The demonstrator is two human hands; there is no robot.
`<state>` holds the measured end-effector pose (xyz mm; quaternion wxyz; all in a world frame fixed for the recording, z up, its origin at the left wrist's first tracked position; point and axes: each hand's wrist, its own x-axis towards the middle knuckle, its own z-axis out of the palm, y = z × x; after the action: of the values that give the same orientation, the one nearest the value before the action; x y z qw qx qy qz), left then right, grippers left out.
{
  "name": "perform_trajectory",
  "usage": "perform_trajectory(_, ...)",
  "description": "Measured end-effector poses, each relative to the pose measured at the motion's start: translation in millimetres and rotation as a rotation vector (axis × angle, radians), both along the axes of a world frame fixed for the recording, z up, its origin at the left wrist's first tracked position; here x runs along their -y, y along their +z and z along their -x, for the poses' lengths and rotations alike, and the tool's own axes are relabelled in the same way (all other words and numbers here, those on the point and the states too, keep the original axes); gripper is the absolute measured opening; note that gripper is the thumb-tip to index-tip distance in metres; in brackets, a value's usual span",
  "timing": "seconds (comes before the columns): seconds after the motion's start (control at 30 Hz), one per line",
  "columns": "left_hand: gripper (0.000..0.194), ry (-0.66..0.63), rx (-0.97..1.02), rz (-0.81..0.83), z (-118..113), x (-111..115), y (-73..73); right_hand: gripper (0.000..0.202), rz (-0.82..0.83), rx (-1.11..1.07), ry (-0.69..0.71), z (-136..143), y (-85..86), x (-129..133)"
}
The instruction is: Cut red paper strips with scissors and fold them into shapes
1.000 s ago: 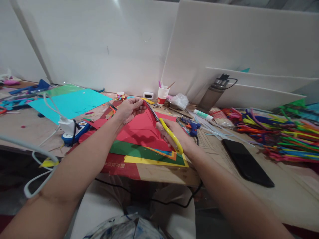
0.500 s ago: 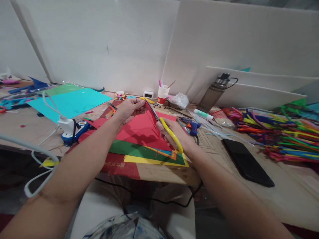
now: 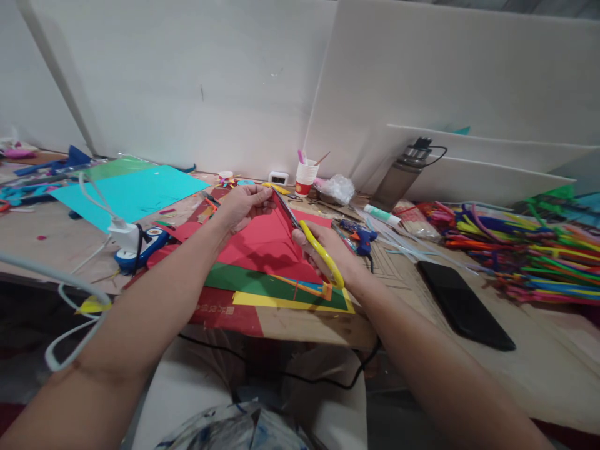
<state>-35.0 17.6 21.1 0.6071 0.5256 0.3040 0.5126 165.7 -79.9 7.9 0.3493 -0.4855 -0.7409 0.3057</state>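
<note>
My right hand [image 3: 319, 247] is wrapped round the yellow handles of a pair of scissors [image 3: 323, 253], whose blades point up and left. The blades lie along the raised edge of a sheet of red paper [image 3: 255, 244]. My left hand [image 3: 248, 203] pinches that paper's upper edge close to the blade tips. Below the red paper lie a green sheet [image 3: 244, 284] and a yellow sheet [image 3: 276, 302] at the table's front edge. Narrow blue and orange paper pieces [image 3: 323, 289] poke out between them.
A blue power strip [image 3: 145, 250] and a cyan sheet [image 3: 135, 194] lie to the left. Behind stands a stack of paper cups [image 3: 307, 178]. To the right are a bottle [image 3: 403, 175], a blue glue gun [image 3: 364, 239], a black phone [image 3: 464, 306] and many colourful pipe cleaners [image 3: 539, 250].
Almost nothing differs. Both hands, the scissors and the red paper keep their places.
</note>
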Motion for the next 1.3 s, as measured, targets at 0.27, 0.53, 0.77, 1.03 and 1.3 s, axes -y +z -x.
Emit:
perform_trajectory(0.27, 0.031, -0.025, 0.021, 0.009, 0.3, 0.1, -0.8, 0.049, -0.035, -0.037, 0.017, 0.6, -1.0, -1.6)
perform_trajectory(0.53, 0.028, -0.021, -0.006, 0.019, 0.9, -0.9, -1.3, 0.049, -0.006, -0.040, -0.004, 1.2, -4.7, -4.2)
perform_trajectory(0.77, 0.010, 0.102, 0.057, 0.055, 12.8, -4.9, 7.0, 0.050, 0.170, -0.037, -0.101, -4.1, -8.6, -10.2)
perform_trajectory(1.03, 0.013, 0.277, 0.440, 0.155, 28.5, -11.2, 21.7, 0.038, 0.046, 0.403, -0.134, 0.9, -5.9, -8.9)
perform_trajectory(1.3, 0.009, 0.288, 0.564, 0.220, 33.8, -13.7, 22.5, 0.036, -0.042, 0.669, 0.110, 12.0, -2.5, 19.1)
